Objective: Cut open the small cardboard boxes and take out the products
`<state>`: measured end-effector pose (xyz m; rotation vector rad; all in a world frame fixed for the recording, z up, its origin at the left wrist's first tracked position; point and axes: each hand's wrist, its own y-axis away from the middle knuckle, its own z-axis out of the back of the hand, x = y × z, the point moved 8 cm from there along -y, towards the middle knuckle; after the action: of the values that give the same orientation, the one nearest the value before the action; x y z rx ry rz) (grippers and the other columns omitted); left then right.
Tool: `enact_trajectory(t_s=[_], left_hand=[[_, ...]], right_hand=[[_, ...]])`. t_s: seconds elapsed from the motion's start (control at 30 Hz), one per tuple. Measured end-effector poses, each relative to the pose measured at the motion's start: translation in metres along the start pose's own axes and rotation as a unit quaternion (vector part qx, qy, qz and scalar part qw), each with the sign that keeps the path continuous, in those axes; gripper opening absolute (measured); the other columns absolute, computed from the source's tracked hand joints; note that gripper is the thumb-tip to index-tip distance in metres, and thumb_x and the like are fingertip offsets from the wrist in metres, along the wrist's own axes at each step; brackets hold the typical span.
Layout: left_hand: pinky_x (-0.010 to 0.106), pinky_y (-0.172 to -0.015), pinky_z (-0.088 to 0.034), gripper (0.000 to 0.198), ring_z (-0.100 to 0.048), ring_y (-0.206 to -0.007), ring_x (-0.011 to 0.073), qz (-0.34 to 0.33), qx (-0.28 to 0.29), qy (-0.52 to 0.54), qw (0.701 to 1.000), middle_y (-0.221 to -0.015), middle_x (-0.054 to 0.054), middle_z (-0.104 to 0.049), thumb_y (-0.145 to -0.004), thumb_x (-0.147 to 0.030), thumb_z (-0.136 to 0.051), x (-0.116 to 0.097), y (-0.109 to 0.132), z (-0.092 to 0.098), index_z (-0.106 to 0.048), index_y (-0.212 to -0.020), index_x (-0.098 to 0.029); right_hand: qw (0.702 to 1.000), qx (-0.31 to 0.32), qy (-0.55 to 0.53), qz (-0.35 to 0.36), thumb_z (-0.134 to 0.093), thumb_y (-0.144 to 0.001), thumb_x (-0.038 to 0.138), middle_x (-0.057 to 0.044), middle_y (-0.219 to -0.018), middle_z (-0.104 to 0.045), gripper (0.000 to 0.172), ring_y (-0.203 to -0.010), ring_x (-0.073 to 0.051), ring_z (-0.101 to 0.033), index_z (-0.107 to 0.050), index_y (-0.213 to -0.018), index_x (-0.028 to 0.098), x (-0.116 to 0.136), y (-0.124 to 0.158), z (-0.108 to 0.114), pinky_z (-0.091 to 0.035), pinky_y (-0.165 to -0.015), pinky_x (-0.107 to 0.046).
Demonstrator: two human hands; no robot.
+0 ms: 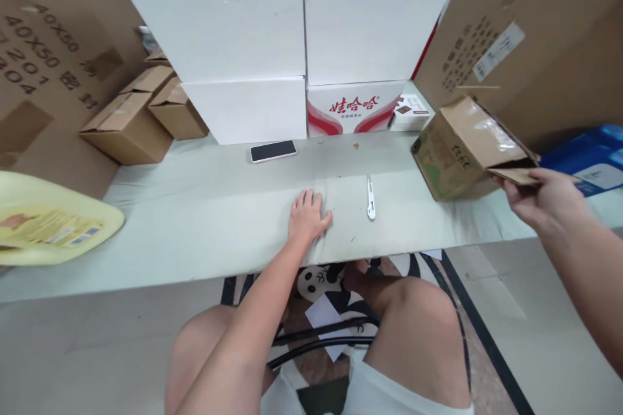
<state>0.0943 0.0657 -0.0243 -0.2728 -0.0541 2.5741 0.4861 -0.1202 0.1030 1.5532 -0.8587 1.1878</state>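
Note:
My right hand [549, 198] grips the flap of a small brown cardboard box [462, 149] at the right of the table. That box has green print and handwritten marks on its side, and its flap end faces my hand. My left hand [307, 215] lies on the pale table cover with its fingers spread and nothing in them. To the right of it lies a white utility knife [370, 200], apart from the fingers. A phone [273, 151] with a dark screen rests farther back, left of centre.
White cartons [355, 107] are stacked along the back, with a small white box [409, 112] beside them. Brown boxes [129, 123] and a yellow bottle [53, 220] stand at the left. A blue container [591, 159] and a large carton [549, 45] are at the right.

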Motion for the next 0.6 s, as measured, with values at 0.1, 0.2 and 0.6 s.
enact_trajectory(t_s=[0.1, 0.2, 0.6], left_hand=[[0.053, -0.12, -0.039, 0.057, -0.041, -0.15, 0.037, 0.0, 0.005, -0.006, 1.0, -0.159, 0.019, -0.05, -0.097, -0.044, -0.048, 0.0, -0.001, 0.0, -0.056, -0.145, -0.014], [0.053, -0.12, -0.04, 0.058, -0.042, -0.15, 0.0373, -0.002, 0.003, -0.008, 1.0, -0.158, 0.02, -0.05, -0.098, -0.044, -0.047, -0.001, -0.002, 0.0, -0.055, -0.146, -0.012], [0.053, -0.121, -0.04, 0.06, -0.041, -0.151, 0.037, -0.003, 0.025, -0.031, 0.999, -0.159, 0.019, -0.049, -0.099, -0.045, -0.047, 0.002, -0.002, -0.004, -0.054, -0.149, -0.012]], right_hand=[[0.998, 0.002, -0.068, -0.016, -0.04, -0.088, -0.003, -0.008, -0.111, -0.073, 0.031, -0.106, -0.011, -0.072, -0.061, -0.084, 0.019, 0.001, -0.02, -0.022, -0.064, -0.081, -0.019], [0.997, 0.002, -0.069, -0.019, -0.041, -0.09, -0.002, -0.007, -0.102, -0.071, 0.025, -0.094, -0.01, -0.071, -0.057, -0.087, 0.017, 0.001, -0.03, -0.044, -0.064, -0.08, -0.02], [0.993, 0.092, 0.067, 0.0, -0.039, -0.099, 0.016, -0.011, -0.113, -0.067, 0.019, -0.081, -0.009, -0.065, -0.055, -0.11, 0.017, 0.013, -0.086, -0.136, -0.056, -0.078, -0.024]])
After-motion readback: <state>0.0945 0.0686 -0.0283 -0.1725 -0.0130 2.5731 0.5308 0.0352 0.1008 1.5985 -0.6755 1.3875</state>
